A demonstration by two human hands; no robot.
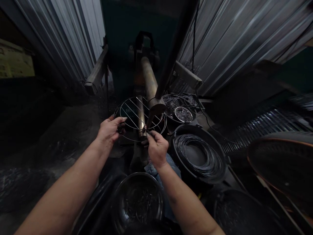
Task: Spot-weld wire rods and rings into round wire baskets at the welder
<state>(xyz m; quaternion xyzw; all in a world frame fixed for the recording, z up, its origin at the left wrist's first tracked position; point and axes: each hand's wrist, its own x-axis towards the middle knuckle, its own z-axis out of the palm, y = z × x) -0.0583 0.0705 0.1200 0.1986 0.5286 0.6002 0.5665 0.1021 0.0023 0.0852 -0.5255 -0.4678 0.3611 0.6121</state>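
Observation:
A round wire grid [137,112] with parallel cross wires lies over the lower arm of a spot-welding machine [149,81]. My left hand [110,130] grips the grid's rim at its left side, fingers closed round the wire. My right hand [156,147] pinches the grid's near edge just under the machine's upper electrode tip [149,122]. Both forearms reach forward from the bottom of the view.
A black basin [217,176] holding coiled wire rings stands to the right. Behind it is a pile of wire rings and a small metal dish [183,113]. A dark bowl [117,202] with short wire pieces sits near my lap. Corrugated metal walls close in on both sides.

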